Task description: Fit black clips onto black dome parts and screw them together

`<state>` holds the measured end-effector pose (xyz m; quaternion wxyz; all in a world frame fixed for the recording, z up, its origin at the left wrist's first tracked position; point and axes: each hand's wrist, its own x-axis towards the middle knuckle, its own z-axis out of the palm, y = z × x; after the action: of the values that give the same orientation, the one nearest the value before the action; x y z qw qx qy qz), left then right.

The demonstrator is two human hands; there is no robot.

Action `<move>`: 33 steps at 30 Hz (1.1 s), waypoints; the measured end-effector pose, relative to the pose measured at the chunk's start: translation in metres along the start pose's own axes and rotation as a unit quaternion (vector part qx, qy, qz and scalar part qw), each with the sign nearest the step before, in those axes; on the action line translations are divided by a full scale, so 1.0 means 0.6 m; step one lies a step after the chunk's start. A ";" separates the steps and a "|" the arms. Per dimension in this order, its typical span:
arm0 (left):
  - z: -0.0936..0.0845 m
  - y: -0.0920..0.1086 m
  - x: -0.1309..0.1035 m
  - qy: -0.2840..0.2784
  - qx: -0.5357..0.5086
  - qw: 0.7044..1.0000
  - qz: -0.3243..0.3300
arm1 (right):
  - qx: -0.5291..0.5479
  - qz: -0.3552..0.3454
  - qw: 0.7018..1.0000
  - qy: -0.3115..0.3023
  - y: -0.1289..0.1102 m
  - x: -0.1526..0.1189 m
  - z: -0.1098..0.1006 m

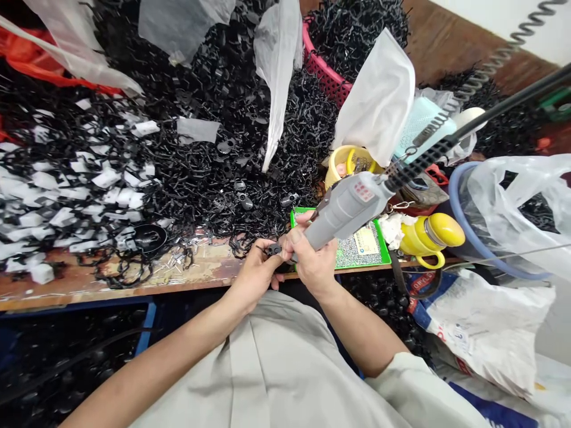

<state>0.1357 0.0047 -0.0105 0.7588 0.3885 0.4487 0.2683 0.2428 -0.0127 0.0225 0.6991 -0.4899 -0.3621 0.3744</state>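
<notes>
Head view, the only one I have: from far off, I watch two bare hands meet at the front edge of the wooden bench. The left hand has its thumb and fingers pinched closed on a small black plastic part. The right hand is wrapped around the low end of a grey power screwdriver, with the fingers curled tight. The part sits between the two hands, right by the bench edge. I cannot tell if the tool's tip touches it, because the fingers hide that spot.

I think the tip could slip off such a little part and poke a left fingertip, since the fingers are so close. If the pinch gets loose, the part could turn, or drop over the edge toward the black parts below the bench, and be hard to find. The black cable runs up from the tool's top, so a pull on it could tip the tool sideways. The small loose metal bits lie near the edge too, so a sleeve or arm could sweep some off. A bump to the big black heap could make it slide.
</notes>
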 end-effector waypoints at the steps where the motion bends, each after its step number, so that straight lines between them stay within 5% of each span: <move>1: -0.001 -0.001 0.000 0.000 0.003 1.000 0.004 | -0.010 0.000 1.000 0.003 0.005 -0.003 0.001; 8: 0.006 0.006 -0.004 -0.006 0.026 0.999 -0.018 | 0.031 0.003 0.999 -0.033 -0.019 0.012 -0.020; 16: 0.031 0.007 0.005 -0.003 0.041 0.999 -0.018 | -0.068 -0.041 0.994 0.078 0.001 0.078 -0.095; 33: 0.027 0.002 0.008 -0.032 0.049 0.998 -0.016 | -0.128 -0.021 0.991 0.045 0.026 0.074 -0.094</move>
<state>0.1523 0.0030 -0.0070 0.7568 0.4264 0.4431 0.2215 0.3095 0.0069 -0.0008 0.6537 -0.5839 -0.3857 0.2880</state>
